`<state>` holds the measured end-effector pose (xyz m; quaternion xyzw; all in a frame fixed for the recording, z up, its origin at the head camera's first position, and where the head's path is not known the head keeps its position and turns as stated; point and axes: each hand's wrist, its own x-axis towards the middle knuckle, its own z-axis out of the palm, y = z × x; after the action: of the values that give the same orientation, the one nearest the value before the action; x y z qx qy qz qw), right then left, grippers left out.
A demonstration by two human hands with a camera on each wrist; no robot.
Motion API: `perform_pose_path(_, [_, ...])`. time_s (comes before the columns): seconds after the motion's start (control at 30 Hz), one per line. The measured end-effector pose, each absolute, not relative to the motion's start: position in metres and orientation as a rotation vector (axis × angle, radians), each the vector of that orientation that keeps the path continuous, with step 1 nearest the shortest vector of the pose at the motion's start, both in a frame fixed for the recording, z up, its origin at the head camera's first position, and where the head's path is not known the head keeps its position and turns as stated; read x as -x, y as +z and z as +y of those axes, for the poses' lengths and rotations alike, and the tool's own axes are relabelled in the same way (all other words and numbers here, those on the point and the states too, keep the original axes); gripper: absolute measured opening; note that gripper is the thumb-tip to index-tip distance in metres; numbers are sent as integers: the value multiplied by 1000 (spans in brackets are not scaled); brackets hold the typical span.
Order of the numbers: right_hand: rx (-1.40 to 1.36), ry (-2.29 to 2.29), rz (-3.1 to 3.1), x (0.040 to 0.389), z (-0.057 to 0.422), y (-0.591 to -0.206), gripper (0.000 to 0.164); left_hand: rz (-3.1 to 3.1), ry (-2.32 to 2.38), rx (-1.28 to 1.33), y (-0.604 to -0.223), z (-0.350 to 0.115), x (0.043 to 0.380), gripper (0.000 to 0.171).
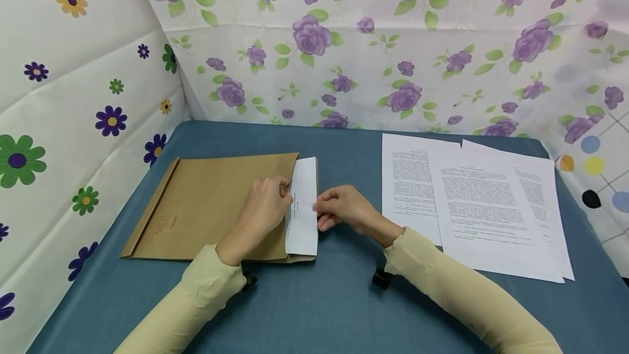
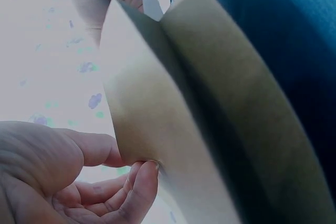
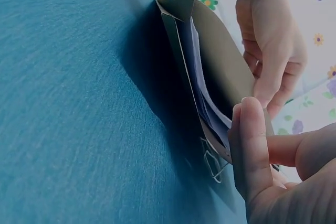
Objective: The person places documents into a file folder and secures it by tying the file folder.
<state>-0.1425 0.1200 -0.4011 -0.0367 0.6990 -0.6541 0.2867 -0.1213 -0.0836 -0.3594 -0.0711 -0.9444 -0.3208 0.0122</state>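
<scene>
A brown paper envelope (image 1: 211, 201) lies flat on the table, its mouth facing right. White printed sheets (image 1: 307, 206) sit partly inside, with a strip showing past the upper edge. My left hand (image 1: 260, 206) pinches that upper edge between thumb and fingers and lifts it, so the mouth gapes in the right wrist view. From the right, my right hand (image 1: 349, 209) pinches the outer edge of the sheets at the mouth; its fingers (image 3: 252, 135) hide the exact contact. Deep in the envelope, the sheets are out of sight.
Several loose printed pages (image 1: 481, 201) overlap on the right side of the blue table (image 1: 344, 299). A thin white string (image 3: 211, 163) hangs by the envelope's mouth. Flowered cloth (image 1: 309, 70) hangs behind and at the left.
</scene>
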Motion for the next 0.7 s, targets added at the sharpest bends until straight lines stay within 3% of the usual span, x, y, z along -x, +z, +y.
perform_pose_path(0.7, [15, -1688, 1807, 146, 107, -396, 15, -2978, -966, 199, -357, -82, 121, 27])
